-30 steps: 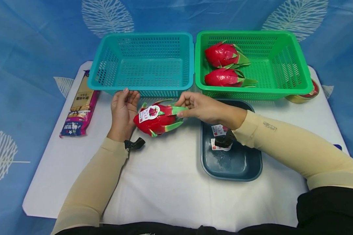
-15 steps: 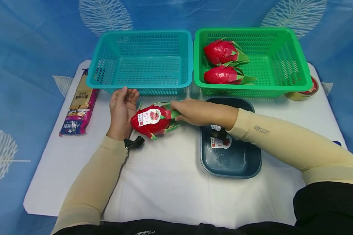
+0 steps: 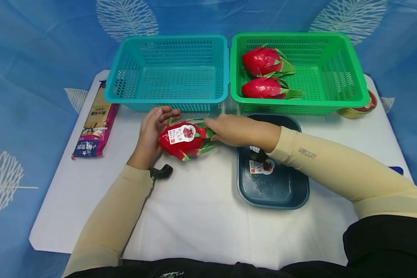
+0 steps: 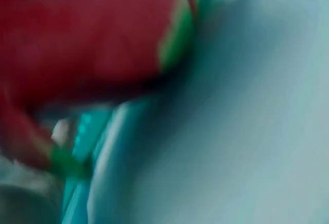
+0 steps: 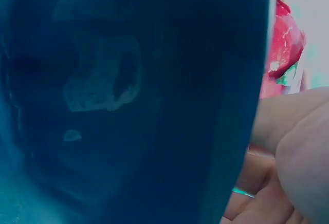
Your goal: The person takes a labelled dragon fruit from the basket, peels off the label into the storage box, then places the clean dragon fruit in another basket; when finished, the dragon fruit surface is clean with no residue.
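Note:
A red dragon fruit (image 3: 185, 144) with green scales and a white label is held over the white table in the head view. My right hand (image 3: 238, 131) grips it by its green leafy end. At the fruit's blunt left end is my left hand (image 3: 151, 135), palm toward it and fingers loosely bent behind it; whether it touches cannot be told. Close up and blurred, the dragon fruit (image 4: 97, 34) fills the upper left of the left wrist view. In the right wrist view, part of the dragon fruit (image 5: 285, 39) shows beyond the right hand (image 5: 277, 167).
A turquoise basket (image 3: 166, 105) and a green basket (image 3: 299, 106) stand at the back. The green one holds two dragon fruits (image 3: 262, 88). Below my right forearm is a dark blue tub (image 3: 274, 202) with loose labels (image 3: 257, 167). A snack packet (image 3: 95, 123) lies left; a tin (image 3: 359, 110) stands right.
My left hand has turned and moved right, closer around the fruit's blunt end. The right hand has rolled over, its back now facing up, still gripping the leafy end; the fruit has tilted slightly.

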{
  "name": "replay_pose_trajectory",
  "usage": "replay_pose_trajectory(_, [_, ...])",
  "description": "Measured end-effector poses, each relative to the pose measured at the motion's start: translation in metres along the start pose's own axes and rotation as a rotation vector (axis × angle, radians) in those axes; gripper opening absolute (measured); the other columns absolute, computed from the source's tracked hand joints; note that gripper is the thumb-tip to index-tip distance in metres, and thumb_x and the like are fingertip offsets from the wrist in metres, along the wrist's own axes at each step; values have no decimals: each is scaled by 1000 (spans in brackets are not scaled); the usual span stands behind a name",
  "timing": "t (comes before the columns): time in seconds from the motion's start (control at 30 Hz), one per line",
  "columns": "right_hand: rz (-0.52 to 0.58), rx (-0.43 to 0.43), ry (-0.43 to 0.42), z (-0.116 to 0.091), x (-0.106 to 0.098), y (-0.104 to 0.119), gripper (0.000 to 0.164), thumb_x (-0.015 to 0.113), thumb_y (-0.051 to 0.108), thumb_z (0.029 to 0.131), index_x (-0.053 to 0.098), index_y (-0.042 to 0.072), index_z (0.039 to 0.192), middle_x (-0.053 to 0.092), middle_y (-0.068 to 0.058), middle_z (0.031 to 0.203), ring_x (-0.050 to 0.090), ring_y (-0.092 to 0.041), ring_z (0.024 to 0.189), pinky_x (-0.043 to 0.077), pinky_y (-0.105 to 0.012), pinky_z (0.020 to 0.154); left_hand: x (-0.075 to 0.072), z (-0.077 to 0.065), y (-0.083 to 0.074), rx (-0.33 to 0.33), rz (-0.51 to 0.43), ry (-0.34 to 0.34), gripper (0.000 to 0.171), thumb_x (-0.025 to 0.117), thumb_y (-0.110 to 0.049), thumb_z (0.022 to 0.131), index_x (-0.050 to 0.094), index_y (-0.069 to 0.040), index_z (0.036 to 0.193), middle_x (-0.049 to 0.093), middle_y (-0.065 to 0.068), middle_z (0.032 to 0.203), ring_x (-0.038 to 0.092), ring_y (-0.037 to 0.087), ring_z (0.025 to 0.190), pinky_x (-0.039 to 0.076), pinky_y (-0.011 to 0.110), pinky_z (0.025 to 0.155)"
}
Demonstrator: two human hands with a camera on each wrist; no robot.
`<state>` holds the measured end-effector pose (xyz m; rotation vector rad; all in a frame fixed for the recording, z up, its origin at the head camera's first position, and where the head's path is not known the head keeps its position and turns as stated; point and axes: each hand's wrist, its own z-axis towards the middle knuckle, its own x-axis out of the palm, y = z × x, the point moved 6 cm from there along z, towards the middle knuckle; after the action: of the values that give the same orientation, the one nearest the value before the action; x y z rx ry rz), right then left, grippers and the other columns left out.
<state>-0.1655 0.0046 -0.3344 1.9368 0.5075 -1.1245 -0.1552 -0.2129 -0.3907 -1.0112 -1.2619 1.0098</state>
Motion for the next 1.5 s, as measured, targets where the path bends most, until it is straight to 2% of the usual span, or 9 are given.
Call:
replay_pose_trajectory(0.07, [7,2,0,1,0,0,32,76,22,100,56,7,121,72,-8,108,70,-22,97,59,-38,84,2,-6,-6,67,98,113,41,48,-28,110,53,-3,141,58,19,145,51,38,136,35,40,119])
replay_pose_trajectory(0.17, [15,11,-3,2,-1,1,34,75,22,101,56,8,124,72,-7,109,70,-22,96,60,-39,84,2,-17,-11,142,151,275,57,58,-36,106,47,-4,151,48,20,155,40,37,145,38,39,117])
replay_pose_trajectory(0.33, [11,40,-2,-1,-3,-1,35,75,23,101,56,8,126,71,-7,108,69,-22,96,60,-40,83,4,-30,-8,119,159,426,103,89,-45,85,33,-10,163,36,17,164,28,35,152,51,39,104])
replay_pose_trajectory(0.5, [-29,18,-11,-5,-10,0,37,78,25,98,63,5,125,72,-8,110,69,-23,100,59,-40,88,8,-32,-1,76,288,393,112,98,-12,76,29,-10,165,39,10,163,32,30,149,53,39,102])
replay_pose_trajectory(0.63, [-15,-71,-129,-6,-24,6,36,77,21,99,69,0,128,73,-12,117,68,-26,108,56,-41,97,8,-33,1,48,393,337,111,95,5,73,33,-13,163,43,6,160,36,26,146,54,38,100])
replay_pose_trajectory(0.8, [90,-172,-272,-3,-35,18,31,74,15,101,73,-2,127,73,-13,117,66,-25,109,55,-37,96,8,-33,1,44,404,335,109,95,5,73,35,-16,161,44,6,159,37,27,145,54,38,102])
replay_pose_trajectory(1.1, [131,-161,-271,7,-37,34,21,78,19,99,78,5,115,73,-7,111,64,-21,106,54,-34,92,8,-34,-1,63,399,355,112,98,3,69,35,-16,161,45,5,159,39,26,145,52,36,104])
replay_pose_trajectory(1.33, [211,-131,-310,10,-39,37,12,78,16,98,79,6,103,75,-2,98,65,-16,88,56,-28,79,8,-35,-1,61,380,352,112,98,4,69,36,-16,160,45,5,159,38,27,145,52,36,104])
replay_pose_trajectory(1.5, [215,-173,-357,-1,-48,44,9,79,16,98,79,7,101,74,0,94,64,-14,79,56,-28,74,8,-33,0,64,346,363,112,97,6,69,35,-14,161,45,7,159,40,29,144,53,37,103])
